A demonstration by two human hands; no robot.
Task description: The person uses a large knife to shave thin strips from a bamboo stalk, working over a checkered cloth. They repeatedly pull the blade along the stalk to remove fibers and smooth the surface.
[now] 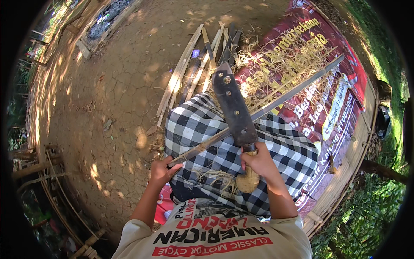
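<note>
My right hand is wrapped round the wooden handle of a machete, whose broad dark blade has several holes and points away from me. My left hand grips the near end of a long bamboo strip. This strip slants up to the far right and passes behind the blade, over my lap; whether blade and strip touch, I cannot tell. A black-and-white checkered cloth covers my legs, with a few curled shavings lying on it close to my body.
Split bamboo strips lie on the cracked dirt ground ahead of me. To the right, a heap of thin shavings covers part of a dark red printed banner. A bamboo edge borders it, with greenery beyond. Bamboo poles stand at left.
</note>
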